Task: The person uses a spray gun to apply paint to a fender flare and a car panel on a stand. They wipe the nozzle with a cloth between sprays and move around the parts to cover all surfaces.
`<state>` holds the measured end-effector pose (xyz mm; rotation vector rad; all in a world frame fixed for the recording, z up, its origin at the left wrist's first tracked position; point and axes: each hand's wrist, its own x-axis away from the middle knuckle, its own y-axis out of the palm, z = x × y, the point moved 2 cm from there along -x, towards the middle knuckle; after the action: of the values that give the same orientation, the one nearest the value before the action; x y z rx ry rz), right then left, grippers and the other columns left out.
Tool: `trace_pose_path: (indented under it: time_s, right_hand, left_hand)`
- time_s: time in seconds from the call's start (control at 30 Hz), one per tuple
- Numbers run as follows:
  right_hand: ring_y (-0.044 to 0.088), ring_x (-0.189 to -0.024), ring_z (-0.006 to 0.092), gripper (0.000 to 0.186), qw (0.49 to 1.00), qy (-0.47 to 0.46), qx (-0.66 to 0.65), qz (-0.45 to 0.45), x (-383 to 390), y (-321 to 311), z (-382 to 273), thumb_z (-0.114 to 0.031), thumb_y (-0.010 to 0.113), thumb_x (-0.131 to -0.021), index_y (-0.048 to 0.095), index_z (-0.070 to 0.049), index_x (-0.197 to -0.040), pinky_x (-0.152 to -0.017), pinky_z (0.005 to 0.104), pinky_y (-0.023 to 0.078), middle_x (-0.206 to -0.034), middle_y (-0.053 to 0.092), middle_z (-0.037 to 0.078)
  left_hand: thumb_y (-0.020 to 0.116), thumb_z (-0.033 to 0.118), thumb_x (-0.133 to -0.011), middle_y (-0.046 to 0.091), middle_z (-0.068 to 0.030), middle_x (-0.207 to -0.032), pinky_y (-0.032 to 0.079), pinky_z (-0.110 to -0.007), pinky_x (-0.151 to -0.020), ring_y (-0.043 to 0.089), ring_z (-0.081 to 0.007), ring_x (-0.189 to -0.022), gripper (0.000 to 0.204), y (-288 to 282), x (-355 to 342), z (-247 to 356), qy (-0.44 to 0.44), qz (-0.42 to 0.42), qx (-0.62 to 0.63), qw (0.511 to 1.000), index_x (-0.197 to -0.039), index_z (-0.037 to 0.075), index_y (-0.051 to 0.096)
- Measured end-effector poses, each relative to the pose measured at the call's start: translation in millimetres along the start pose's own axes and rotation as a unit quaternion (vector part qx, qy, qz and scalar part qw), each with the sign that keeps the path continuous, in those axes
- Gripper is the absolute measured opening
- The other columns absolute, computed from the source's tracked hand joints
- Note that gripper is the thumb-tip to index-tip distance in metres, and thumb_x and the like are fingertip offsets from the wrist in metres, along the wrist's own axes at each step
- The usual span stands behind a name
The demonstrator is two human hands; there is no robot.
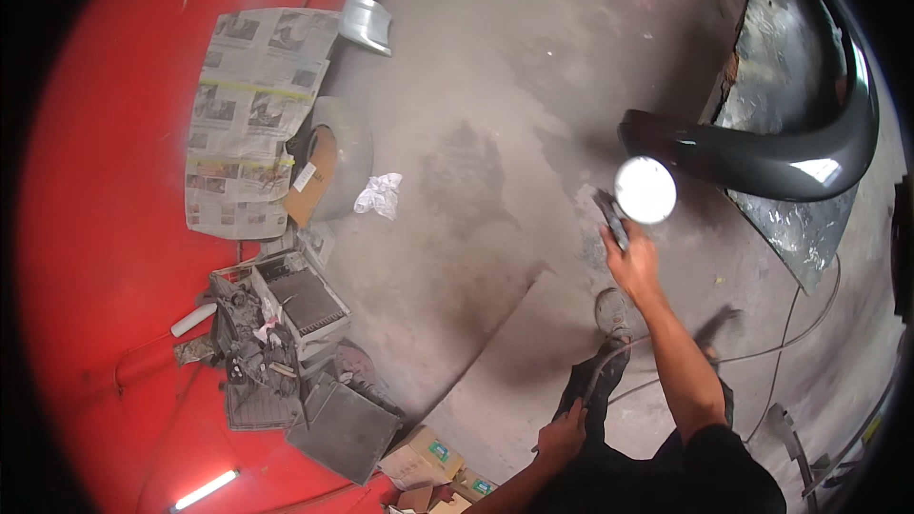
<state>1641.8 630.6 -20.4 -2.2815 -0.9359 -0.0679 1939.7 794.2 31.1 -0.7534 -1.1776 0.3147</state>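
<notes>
My right hand (633, 259) is closed round the handle of a spray gun (615, 228) with a round white cup (645, 189) on top. The gun is held just off the near end of a glossy black curved car part (762, 160), which looks like a bumper. I cannot tell whether paint is coming out; the nozzle is hidden. Lower down, my left hand (562, 433) is closed round a thin air hose (598, 373), which curves up toward my right forearm. The black part rests on a dark, paint-smeared sheet (804, 243).
The hose trails over the grey floor (457, 257) to the right. Along the red wall (105, 181) stand a newspaper-covered panel (249, 119), dusty crates (305, 300) of scraps and cardboard boxes (419, 457). Crumpled paper (379, 195) lies on the floor. A silver car part (367, 19) is farther off.
</notes>
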Motion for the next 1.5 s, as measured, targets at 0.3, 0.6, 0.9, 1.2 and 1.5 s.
trace_pose_path:
  time_s: [0.3,0.6,0.9,1.2,1.5]
  right_hand:
    - [0.062,-0.085,0.0381,0.019,0.980,0.027,0.148,0.127,100,-41,10,-0.011,0.061,-0.084,0.066,0.002,-0.096,-0.079,0.0453,0.047,-0.093,0.067,0.019]
    - [0.063,-0.078,0.0377,0.024,0.929,-0.121,0.332,0.108,61,42,-38,-0.022,0.056,-0.092,0.068,-0.001,-0.094,-0.070,0.0467,0.049,-0.089,0.068,0.017]
    - [0.059,-0.070,0.0413,0.016,0.934,-0.011,0.337,0.120,-14,158,33,-0.011,0.069,-0.071,0.064,-0.001,-0.082,-0.061,0.0487,0.047,-0.080,0.062,0.021]
    - [0.057,-0.084,0.0473,0.027,0.964,0.009,0.255,0.080,-1,145,-22,-0.023,0.066,-0.085,0.062,0.003,-0.095,-0.074,0.0518,0.045,-0.091,0.062,0.027]
    - [0.057,-0.088,0.0381,0.027,0.943,0.132,0.125,0.279,88,-53,-60,-0.018,0.061,-0.089,0.056,0.004,-0.103,-0.081,0.0445,0.043,-0.091,0.061,0.022]
  left_hand:
    - [0.055,0.029,-0.091,0.062,-0.0099,-0.070,0.049,-0.043,-0.051,0.063,-0.0298,-0.059,0.030,-90,-4,-22,-0.019,0.103,0.009,0.994,-0.119,0.017,0.057]
    - [0.059,0.026,-0.087,0.057,-0.0060,-0.064,0.048,-0.038,-0.047,0.061,-0.0244,-0.054,0.027,-109,-72,-110,0.068,0.082,-0.006,0.994,-0.112,0.015,0.061]
    - [0.064,0.030,-0.085,0.053,-0.0049,-0.059,0.044,-0.038,-0.041,0.055,-0.0237,-0.046,0.029,-143,-104,-176,0.064,0.057,0.010,0.996,-0.111,0.017,0.065]
    - [0.062,0.028,-0.086,0.059,-0.0066,-0.064,0.045,-0.039,-0.043,0.059,-0.0251,-0.050,0.026,-161,-122,-198,0.077,0.084,0.010,0.993,-0.110,0.017,0.065]
    - [0.055,0.028,-0.091,0.063,-0.0110,-0.072,0.049,-0.045,-0.051,0.063,-0.0319,-0.061,0.027,-174,-130,-158,0.145,0.031,0.003,0.989,-0.115,0.017,0.059]
